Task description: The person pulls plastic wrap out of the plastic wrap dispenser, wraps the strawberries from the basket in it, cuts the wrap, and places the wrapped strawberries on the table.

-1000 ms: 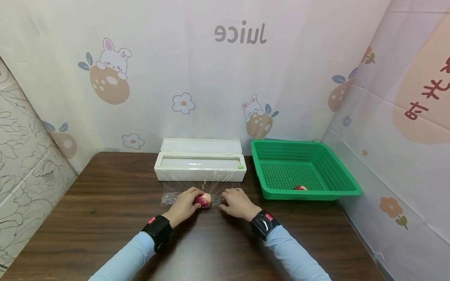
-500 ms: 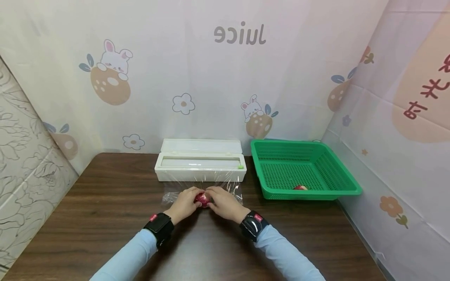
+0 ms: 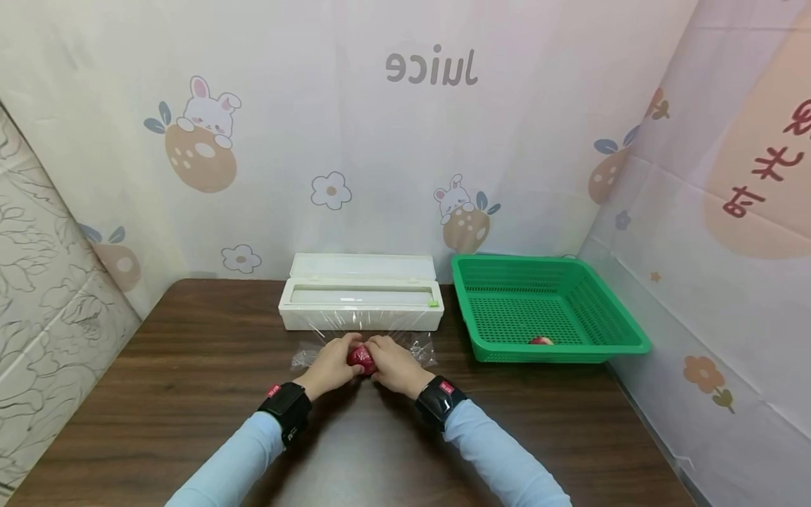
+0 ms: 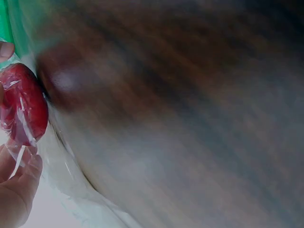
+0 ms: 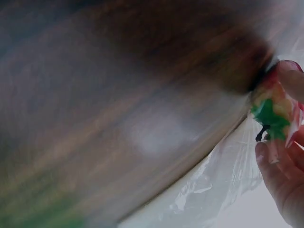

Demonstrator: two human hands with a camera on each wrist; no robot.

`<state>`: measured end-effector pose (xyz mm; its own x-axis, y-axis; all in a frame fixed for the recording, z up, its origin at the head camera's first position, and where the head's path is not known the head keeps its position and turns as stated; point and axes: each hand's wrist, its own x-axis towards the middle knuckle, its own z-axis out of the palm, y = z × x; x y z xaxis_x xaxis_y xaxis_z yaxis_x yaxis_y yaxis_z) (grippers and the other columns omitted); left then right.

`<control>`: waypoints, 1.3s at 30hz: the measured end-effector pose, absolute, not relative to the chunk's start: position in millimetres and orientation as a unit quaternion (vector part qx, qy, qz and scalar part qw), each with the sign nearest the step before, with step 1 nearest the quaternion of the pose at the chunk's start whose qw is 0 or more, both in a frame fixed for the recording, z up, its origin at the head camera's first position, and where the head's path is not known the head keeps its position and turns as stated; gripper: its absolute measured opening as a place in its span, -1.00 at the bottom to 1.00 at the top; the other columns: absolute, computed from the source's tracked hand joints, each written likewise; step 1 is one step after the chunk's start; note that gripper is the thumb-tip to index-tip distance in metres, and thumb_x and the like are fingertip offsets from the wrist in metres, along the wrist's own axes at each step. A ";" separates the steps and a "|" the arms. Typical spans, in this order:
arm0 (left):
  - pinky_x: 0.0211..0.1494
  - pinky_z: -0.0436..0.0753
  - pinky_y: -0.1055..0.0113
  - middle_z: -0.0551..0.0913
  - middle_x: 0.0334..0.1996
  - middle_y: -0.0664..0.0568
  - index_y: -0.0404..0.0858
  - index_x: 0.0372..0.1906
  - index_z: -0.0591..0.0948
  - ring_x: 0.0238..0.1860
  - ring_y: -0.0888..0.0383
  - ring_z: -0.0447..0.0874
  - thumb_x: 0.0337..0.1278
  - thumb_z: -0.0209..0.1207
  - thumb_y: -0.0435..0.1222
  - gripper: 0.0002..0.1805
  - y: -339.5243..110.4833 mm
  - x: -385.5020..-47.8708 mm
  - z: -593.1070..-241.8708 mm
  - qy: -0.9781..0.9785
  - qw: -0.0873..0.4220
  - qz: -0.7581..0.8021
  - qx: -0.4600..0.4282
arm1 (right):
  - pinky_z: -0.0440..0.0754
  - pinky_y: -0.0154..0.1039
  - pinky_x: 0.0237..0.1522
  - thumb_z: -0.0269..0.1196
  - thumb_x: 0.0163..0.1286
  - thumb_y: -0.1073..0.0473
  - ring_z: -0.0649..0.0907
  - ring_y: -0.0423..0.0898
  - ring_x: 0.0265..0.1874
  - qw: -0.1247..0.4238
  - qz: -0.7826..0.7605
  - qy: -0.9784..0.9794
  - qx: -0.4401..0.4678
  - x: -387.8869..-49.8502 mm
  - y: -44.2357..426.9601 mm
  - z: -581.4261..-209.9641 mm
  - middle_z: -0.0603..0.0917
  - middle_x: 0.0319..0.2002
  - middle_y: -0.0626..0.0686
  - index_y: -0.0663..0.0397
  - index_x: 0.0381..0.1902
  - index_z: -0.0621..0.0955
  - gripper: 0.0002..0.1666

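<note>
A red apple (image 3: 362, 359) lies on the table between the two hands, with clear cling film (image 3: 306, 354) drawn tight over its skin. My left hand (image 3: 327, 366) grips its left side. On the other side my right hand (image 3: 399, 366) holds it between thumb and fingers. In the left wrist view the film-covered apple (image 4: 23, 104) shows deep red. The right wrist view shows a green leaf-like patch (image 5: 270, 114) and dark stem on the apple's end. Behind the hands, the film stretches up to a white cling film dispenser (image 3: 361, 317) with its lid raised.
To the right stands a green plastic basket (image 3: 557, 354), with another red fruit (image 3: 541, 341) partly showing near its front wall. A patterned cloth (image 3: 355, 127) hangs behind the brown wooden table (image 3: 190, 366).
My right hand has moved left from the film beside the apple and now holds the apple's right side. The apple has shifted slightly left and the film now covers it.
</note>
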<state>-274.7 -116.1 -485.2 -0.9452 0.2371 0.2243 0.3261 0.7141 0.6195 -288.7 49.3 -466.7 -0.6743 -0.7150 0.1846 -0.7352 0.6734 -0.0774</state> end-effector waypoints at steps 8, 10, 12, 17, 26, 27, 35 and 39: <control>0.10 0.45 0.06 0.62 -0.04 -0.16 -0.44 0.19 0.33 0.03 -0.09 0.51 -0.21 0.37 -0.36 -0.25 -119.0 -280.0 -482.8 -0.912 0.019 -0.385 -0.136 | 0.56 -0.24 -0.11 0.46 -0.14 0.10 0.53 -0.07 -0.17 0.114 0.010 -0.919 0.376 -299.0 39.6 -473.8 0.56 -0.18 0.03 0.15 -0.10 0.53 -0.40; 0.08 0.46 0.07 0.59 0.00 -0.17 -0.44 0.21 0.30 0.03 -0.07 0.52 -0.20 0.36 -0.37 -0.23 -120.0 -280.9 -482.3 -0.911 0.005 -0.392 -0.131 | 0.56 -0.22 -0.13 0.45 -0.12 0.09 0.54 -0.07 -0.18 0.101 0.013 -0.924 0.369 -302.1 39.3 -473.2 0.57 -0.19 0.03 0.14 -0.10 0.54 -0.42; 0.03 0.50 0.10 0.57 0.02 -0.18 -0.44 0.22 0.31 -0.02 -0.04 0.55 -0.21 0.36 -0.39 -0.23 -121.7 -280.5 -481.8 -0.912 0.004 -0.389 -0.126 | 0.57 -0.20 -0.15 0.44 -0.12 0.08 0.55 -0.06 -0.18 0.083 0.021 -0.928 0.364 -305.0 39.8 -471.8 0.57 -0.19 0.02 0.14 -0.08 0.54 -0.40; -0.03 0.53 0.11 0.57 -0.01 -0.14 -0.37 0.08 0.48 -0.08 0.00 0.55 -0.26 0.37 -0.40 -0.38 -124.1 -276.0 -478.5 -0.926 0.054 -0.343 -0.145 | 0.56 -0.20 -0.18 0.46 -0.19 0.13 0.55 -0.08 -0.20 0.049 0.073 -0.930 0.356 -310.3 43.9 -469.4 0.53 -0.18 0.02 0.15 -0.08 0.54 -0.37; 0.09 0.48 0.10 0.55 -0.01 -0.08 -0.32 0.01 0.52 0.05 -0.02 0.50 -0.21 0.37 -0.38 -0.47 -120.0 -276.7 -481.7 -0.936 0.072 -0.285 -0.193 | 0.53 -0.26 -0.22 0.44 -0.15 0.15 0.53 -0.11 -0.25 -0.008 0.138 -0.933 0.332 -314.4 43.7 -465.4 0.45 -0.21 0.01 0.13 0.00 0.54 -0.34; 0.10 0.48 0.10 0.55 0.00 -0.08 -0.32 0.02 0.52 0.05 -0.02 0.50 -0.20 0.37 -0.38 -0.47 -119.7 -277.4 -482.4 -0.937 0.068 -0.285 -0.190 | 0.53 -0.26 -0.20 0.43 -0.14 0.15 0.53 -0.10 -0.24 -0.018 0.147 -0.933 0.328 -315.2 43.8 -465.3 0.46 -0.20 0.01 0.13 0.03 0.53 -0.33; 0.08 0.48 0.09 0.57 -0.04 -0.09 -0.32 0.01 0.52 0.03 -0.02 0.51 -0.24 0.38 -0.39 -0.46 -118.1 -286.2 -485.0 -0.939 0.061 -0.290 -0.176 | 0.50 -0.28 -0.21 0.41 -0.09 0.19 0.55 -0.13 -0.22 -0.042 0.225 -0.920 0.318 -319.1 47.9 -463.5 0.55 -0.17 0.01 0.10 -0.03 0.42 -0.38; 0.07 0.48 0.11 0.57 -0.05 -0.06 -0.30 0.00 0.53 0.02 0.01 0.51 -0.27 0.41 -0.37 -0.44 -118.7 -288.6 -486.2 -0.940 0.069 -0.286 -0.171 | 0.49 -0.31 -0.27 0.41 -0.07 0.11 0.52 -0.13 -0.26 -0.025 0.210 -0.923 0.321 -320.9 48.3 -463.2 0.58 -0.26 -0.02 0.07 -0.15 0.49 -0.50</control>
